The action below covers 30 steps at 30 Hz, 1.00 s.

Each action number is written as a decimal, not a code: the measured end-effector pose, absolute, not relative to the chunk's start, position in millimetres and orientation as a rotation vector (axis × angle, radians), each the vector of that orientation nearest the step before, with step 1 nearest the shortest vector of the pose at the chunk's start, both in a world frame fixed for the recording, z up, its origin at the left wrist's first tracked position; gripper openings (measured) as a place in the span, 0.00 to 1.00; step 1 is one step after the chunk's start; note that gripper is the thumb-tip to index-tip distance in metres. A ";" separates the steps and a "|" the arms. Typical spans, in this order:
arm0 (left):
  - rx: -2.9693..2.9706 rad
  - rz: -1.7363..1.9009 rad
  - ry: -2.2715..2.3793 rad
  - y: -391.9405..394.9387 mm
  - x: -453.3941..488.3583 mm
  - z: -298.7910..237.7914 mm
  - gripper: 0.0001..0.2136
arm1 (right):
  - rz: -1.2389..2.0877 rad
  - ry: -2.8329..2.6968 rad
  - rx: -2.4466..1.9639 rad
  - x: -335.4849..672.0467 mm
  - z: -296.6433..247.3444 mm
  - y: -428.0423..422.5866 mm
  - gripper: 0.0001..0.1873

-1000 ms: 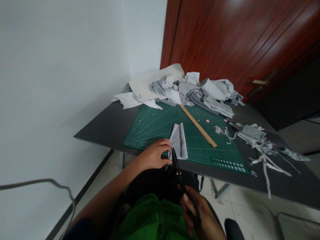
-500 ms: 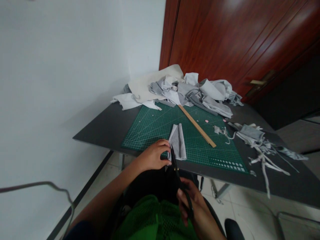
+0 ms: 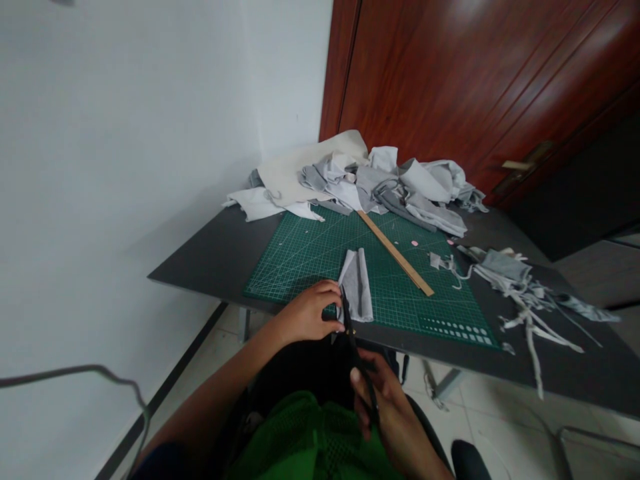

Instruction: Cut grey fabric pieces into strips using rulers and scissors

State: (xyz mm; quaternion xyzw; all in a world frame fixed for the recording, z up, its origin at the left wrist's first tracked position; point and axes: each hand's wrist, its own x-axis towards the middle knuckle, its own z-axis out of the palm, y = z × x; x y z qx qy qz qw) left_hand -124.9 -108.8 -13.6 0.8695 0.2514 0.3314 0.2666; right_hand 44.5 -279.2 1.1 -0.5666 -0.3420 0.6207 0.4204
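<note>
My left hand (image 3: 306, 311) pinches the near left edge of a folded grey fabric piece (image 3: 357, 283) that lies on the green cutting mat (image 3: 310, 253). My right hand (image 3: 387, 407) grips black scissors (image 3: 353, 340) by the handles below the table edge. The blades point up into the near end of the fabric, right beside my left fingers.
A wooden ruler (image 3: 395, 252) lies diagonally on the mat. A heap of grey and white fabric (image 3: 370, 180) fills the back of the dark table (image 3: 210, 257). Cut strips and scraps (image 3: 520, 293) lie at the right. A white wall stands left, a wooden door behind.
My right hand has moved the scissors up and forward, so the blades reach further into the fabric's near edge. My left hand has stayed on the fabric.
</note>
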 end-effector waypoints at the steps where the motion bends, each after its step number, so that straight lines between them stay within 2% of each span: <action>1: 2.346 0.896 0.682 -108.9 -124.8 -13.6 0.15 | 1.556 -0.856 -1.420 44.7 0.5 -279.2 0.39; 30: 2.324 0.882 0.681 -109.1 -124.3 -11.3 0.15 | 1.557 -0.848 -1.383 44.7 -7.2 -284.1 0.36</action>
